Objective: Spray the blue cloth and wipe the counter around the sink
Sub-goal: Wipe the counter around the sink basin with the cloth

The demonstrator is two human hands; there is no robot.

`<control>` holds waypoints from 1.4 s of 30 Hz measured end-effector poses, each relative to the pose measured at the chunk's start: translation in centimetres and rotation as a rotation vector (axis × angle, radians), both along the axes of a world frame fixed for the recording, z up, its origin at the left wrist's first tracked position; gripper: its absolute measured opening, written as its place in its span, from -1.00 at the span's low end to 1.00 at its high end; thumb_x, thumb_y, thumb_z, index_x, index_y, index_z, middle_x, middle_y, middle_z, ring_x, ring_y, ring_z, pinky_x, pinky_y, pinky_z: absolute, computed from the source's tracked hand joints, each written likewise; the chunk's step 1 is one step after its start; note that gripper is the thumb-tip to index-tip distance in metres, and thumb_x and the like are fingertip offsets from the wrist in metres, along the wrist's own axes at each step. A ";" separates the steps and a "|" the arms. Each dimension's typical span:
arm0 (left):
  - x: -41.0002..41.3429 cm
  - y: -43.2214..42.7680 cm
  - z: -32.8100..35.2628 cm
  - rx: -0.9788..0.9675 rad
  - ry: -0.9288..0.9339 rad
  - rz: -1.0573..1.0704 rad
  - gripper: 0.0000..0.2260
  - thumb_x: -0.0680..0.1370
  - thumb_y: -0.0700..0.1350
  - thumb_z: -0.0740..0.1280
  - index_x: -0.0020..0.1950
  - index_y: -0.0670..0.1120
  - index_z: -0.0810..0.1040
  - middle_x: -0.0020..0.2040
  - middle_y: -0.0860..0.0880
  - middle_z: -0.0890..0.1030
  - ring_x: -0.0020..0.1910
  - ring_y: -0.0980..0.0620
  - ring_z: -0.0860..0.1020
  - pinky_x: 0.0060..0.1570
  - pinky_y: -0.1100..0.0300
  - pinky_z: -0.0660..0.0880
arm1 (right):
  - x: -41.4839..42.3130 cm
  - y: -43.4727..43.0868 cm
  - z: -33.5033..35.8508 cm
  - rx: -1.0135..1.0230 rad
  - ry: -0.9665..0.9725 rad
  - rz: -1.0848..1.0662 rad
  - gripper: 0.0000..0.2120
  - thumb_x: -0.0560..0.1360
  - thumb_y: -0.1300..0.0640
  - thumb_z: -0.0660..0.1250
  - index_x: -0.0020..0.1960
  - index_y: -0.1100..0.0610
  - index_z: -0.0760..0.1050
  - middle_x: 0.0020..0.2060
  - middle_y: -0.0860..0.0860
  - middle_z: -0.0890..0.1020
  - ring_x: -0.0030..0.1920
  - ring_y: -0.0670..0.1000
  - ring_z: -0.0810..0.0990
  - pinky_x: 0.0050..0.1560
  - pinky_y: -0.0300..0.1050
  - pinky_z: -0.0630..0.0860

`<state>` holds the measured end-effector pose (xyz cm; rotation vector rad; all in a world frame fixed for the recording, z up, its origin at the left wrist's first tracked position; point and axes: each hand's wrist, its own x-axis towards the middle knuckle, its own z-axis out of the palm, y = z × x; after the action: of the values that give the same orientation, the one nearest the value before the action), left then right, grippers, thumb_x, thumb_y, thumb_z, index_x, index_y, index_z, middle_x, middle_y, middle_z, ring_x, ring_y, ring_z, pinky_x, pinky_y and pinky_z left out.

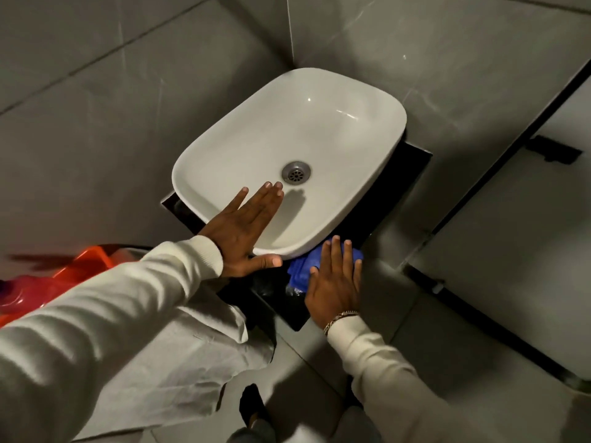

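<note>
Wiping goes best if the right hand (334, 284), spread flat on the blue cloth (302, 271), presses along the counter (403, 183) front edge; left hand (241, 230) rests spread on the sink (224, 148) rim.

Glossy white sink (319, 129) (metal drain (296, 171)), soft blue cloth (302, 270).

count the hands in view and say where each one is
2. The left hand lies flat over the near rim of the white ceramic sink. The right hand presses flat on the blue cloth on the black counter beside it.
</note>
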<state>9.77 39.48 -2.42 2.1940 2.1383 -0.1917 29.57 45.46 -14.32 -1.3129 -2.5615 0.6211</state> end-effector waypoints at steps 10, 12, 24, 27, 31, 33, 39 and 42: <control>-2.1 -0.5 -0.8 0.105 -0.014 -0.141 -0.11 0.43 0.43 -0.09 0.52 -0.14 -0.24 0.58 -0.11 -0.12 0.55 -0.05 -0.18 0.53 -0.14 -0.12 | -4.9 -10.2 1.5 -0.038 -0.040 -0.170 -0.42 0.59 0.04 0.06 0.53 0.21 0.02 0.55 0.16 0.07 0.55 0.20 -0.03 0.51 0.23 -0.07; -2.1 -0.9 -0.7 0.108 -0.031 -0.116 -0.11 0.43 0.43 -0.07 0.52 -0.14 -0.23 0.58 -0.12 -0.12 0.55 -0.06 -0.17 0.53 -0.14 -0.12 | -5.8 -11.2 1.9 -0.077 -0.010 -0.168 -0.42 0.59 0.04 0.08 0.53 0.20 -0.01 0.56 0.15 0.06 0.56 0.18 -0.06 0.52 0.21 -0.09; 8.3 -9.7 -7.8 0.339 -0.357 0.285 -0.21 0.50 0.32 0.00 0.53 -0.16 -0.11 0.57 -0.19 -0.11 0.55 -0.14 -0.18 0.51 -0.12 -0.09 | -1.5 -0.4 10.9 0.249 0.359 0.159 -0.64 0.53 0.33 0.20 0.32 0.33 0.42 0.32 0.29 0.48 0.41 0.31 0.34 0.44 0.26 0.20; 12.3 -9.9 -10.1 0.199 -0.297 0.338 -0.24 0.49 0.33 0.00 0.53 -0.13 0.04 0.57 -0.12 0.04 0.54 -0.17 -0.05 0.47 -0.26 0.06 | -2.8 2.3 11.5 0.201 -0.012 0.407 -0.61 0.57 0.12 0.07 0.32 0.19 0.45 0.35 0.15 0.49 0.46 0.21 0.30 0.47 0.28 0.03; 13.4 -9.2 -10.7 0.124 -0.140 0.459 -0.36 0.49 0.23 0.06 0.50 -0.05 0.17 0.53 -0.06 0.24 0.51 -0.12 0.17 0.39 -0.34 0.17 | -3.1 3.5 10.6 0.315 -0.136 0.549 -0.60 0.51 -0.02 0.04 0.07 0.09 0.61 0.13 0.10 0.67 0.34 0.23 0.46 0.37 0.42 0.12; 12.9 -9.1 -11.1 0.111 -0.119 0.455 -0.38 0.50 0.21 0.08 0.51 -0.02 0.15 0.53 -0.04 0.24 0.51 -0.11 0.19 0.35 -0.38 0.19 | -2.8 3.6 10.3 0.341 -0.033 0.546 -0.68 0.49 -0.05 0.21 0.01 0.12 0.64 0.04 0.12 0.71 0.27 0.26 0.53 0.31 0.46 0.20; 8.2 -10.0 -12.5 0.095 -0.111 0.375 -0.41 0.55 0.20 -0.02 0.53 0.07 -0.11 0.58 0.03 0.01 0.55 -0.06 -0.06 0.47 -0.28 -0.07 | -3.1 4.0 9.7 0.278 0.016 0.479 -0.49 0.47 -0.19 0.15 0.11 0.17 0.62 0.15 0.08 0.67 0.39 0.16 0.41 0.43 0.28 0.09; 6.5 -10.2 -12.7 0.075 -0.105 0.336 -0.41 0.55 0.21 -0.05 0.52 0.09 -0.17 0.58 0.04 -0.01 0.55 -0.05 -0.09 0.48 -0.25 -0.11 | -3.1 3.8 9.8 0.314 0.015 0.486 -0.47 0.48 -0.19 0.13 0.12 0.20 0.60 0.16 0.11 0.66 0.39 0.18 0.41 0.43 0.29 0.12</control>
<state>16.24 29.28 -15.11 1.7931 2.4425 0.0238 26.51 49.23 -4.53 -0.5871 -2.8292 0.2744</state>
